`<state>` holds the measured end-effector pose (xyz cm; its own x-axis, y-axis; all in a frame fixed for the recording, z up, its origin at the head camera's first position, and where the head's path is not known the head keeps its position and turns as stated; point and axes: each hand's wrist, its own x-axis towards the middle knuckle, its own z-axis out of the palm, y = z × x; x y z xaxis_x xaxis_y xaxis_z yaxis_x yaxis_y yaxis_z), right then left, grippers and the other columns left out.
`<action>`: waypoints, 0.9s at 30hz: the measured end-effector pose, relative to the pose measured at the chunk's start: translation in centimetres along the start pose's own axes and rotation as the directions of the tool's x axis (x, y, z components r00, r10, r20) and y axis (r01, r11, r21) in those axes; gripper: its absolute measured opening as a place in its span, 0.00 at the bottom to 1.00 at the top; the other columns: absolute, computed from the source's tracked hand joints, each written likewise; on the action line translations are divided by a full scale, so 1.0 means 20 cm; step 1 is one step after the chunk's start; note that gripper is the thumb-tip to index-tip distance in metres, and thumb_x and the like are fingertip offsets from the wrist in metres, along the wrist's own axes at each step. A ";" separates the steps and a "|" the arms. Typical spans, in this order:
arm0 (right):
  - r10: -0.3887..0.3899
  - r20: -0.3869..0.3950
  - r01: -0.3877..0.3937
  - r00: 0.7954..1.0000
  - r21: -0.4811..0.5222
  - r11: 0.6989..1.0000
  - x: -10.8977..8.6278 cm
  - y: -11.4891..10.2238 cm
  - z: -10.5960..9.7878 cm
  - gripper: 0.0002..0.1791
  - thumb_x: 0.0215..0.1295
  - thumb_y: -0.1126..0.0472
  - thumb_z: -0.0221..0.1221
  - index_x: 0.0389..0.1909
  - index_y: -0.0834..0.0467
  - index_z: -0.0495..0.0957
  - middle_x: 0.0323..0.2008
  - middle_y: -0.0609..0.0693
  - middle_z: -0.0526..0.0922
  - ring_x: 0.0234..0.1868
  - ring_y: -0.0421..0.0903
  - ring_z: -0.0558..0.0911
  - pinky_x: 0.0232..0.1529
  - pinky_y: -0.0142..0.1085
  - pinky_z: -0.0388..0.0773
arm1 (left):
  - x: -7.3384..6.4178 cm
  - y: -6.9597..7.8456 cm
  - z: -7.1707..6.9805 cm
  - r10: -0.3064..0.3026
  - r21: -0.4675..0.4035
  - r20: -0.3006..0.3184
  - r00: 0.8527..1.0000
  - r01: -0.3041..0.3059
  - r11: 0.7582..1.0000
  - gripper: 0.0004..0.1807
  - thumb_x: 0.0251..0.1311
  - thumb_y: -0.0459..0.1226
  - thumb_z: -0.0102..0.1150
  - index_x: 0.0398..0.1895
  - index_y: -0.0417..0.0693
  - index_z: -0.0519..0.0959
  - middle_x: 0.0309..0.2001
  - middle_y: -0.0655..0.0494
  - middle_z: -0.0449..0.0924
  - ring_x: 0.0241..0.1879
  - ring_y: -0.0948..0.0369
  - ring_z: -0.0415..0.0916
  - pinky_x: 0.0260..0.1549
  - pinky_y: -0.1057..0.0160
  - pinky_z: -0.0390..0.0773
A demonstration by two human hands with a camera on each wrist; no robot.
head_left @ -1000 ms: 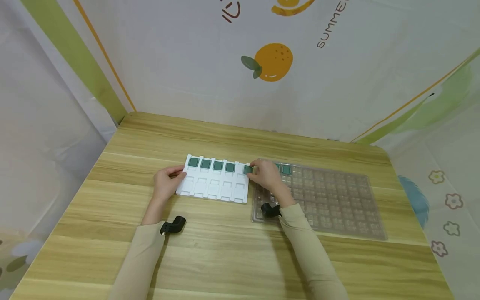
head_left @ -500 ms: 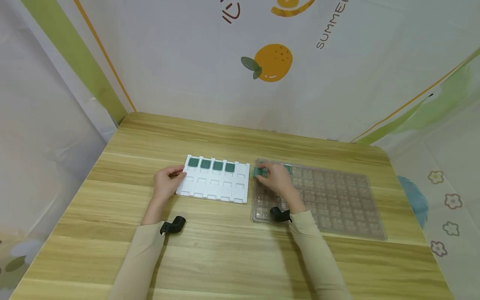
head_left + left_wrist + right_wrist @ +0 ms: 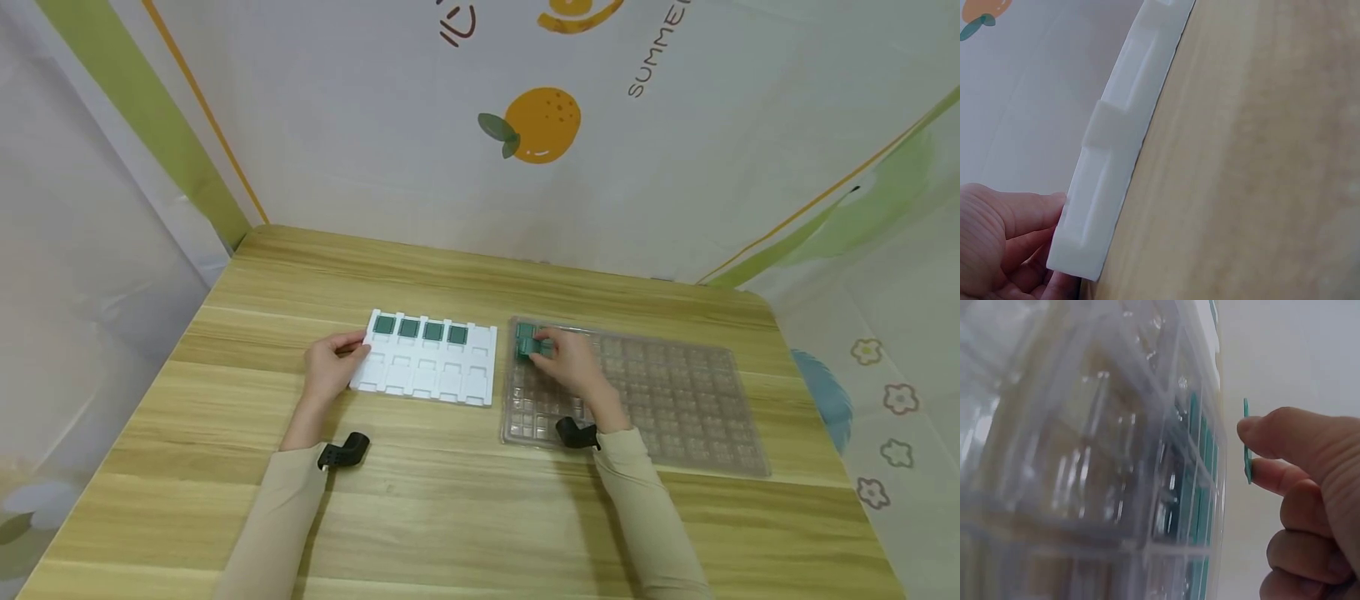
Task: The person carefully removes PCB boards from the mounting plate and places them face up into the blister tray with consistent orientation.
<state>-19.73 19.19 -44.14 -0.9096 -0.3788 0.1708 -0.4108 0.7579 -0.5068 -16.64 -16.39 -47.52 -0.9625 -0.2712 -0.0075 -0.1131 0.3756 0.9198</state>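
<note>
While my left hand point(image 3: 328, 364) holds a white tray point(image 3: 427, 368) by its left edge, four chips point(image 3: 432, 332) lining its far edge, my right hand point(image 3: 573, 364) pinches one chip point(image 3: 528, 347) over the clear tray point(image 3: 675, 400), near its far-left corner.

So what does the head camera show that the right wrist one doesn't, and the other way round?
Only the head view: the left hand gripping the left edge of the white tray, and the orange printed on the backdrop.

Only the right wrist view: the held green piece edge-on, as a thin sliver, with a visible gap between it and the clear tray.

Both: the right hand pinching that piece, the clear tray, and other green pieces in it.
</note>
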 end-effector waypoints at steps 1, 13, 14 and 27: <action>0.009 0.004 -0.009 1.000 -0.006 1.000 0.00 0.00 -0.01 0.16 0.58 0.60 0.63 0.43 0.67 0.79 0.09 0.44 0.61 0.11 0.38 0.57 0.14 0.31 0.56 | 0.00 0.00 0.00 -0.001 -0.003 0.000 1.000 0.001 1.000 0.12 0.57 0.27 0.59 0.44 0.30 0.80 0.39 0.34 0.80 0.30 0.71 0.70 0.29 0.81 0.69; 0.072 0.028 -0.070 0.997 -0.063 0.996 -0.06 0.08 -0.07 0.17 0.57 0.62 0.64 0.45 0.66 0.79 0.09 0.44 0.61 0.11 0.38 0.58 0.16 0.31 0.57 | 0.00 -0.01 0.00 0.017 0.009 -0.011 1.000 -0.017 1.000 0.13 0.56 0.27 0.59 0.44 0.30 0.81 0.38 0.36 0.81 0.29 0.73 0.70 0.28 0.81 0.70; 0.078 0.025 -0.076 0.997 -0.060 0.995 -0.06 0.09 -0.08 0.17 0.57 0.62 0.64 0.46 0.67 0.79 0.10 0.44 0.62 0.12 0.39 0.58 0.16 0.32 0.57 | 0.00 -0.01 0.00 0.019 0.011 -0.010 1.000 -0.018 1.000 0.13 0.56 0.27 0.59 0.44 0.30 0.81 0.38 0.36 0.81 0.29 0.73 0.70 0.28 0.81 0.70; 0.071 -0.018 -0.072 0.997 -0.062 0.995 -0.13 0.18 -0.12 0.15 0.56 0.65 0.65 0.43 0.68 0.79 0.09 0.43 0.61 0.11 0.38 0.57 0.14 0.31 0.54 | 0.00 -0.01 0.00 0.022 0.009 -0.018 1.000 -0.022 1.000 0.12 0.56 0.27 0.60 0.43 0.30 0.81 0.38 0.35 0.81 0.28 0.76 0.69 0.29 0.82 0.70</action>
<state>-18.99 24.15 -44.33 -0.9376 -0.3138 0.1497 -0.3469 0.8148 -0.4644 -16.69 -16.42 -47.69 -0.9602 -0.2786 0.0193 -0.0946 0.3895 0.9162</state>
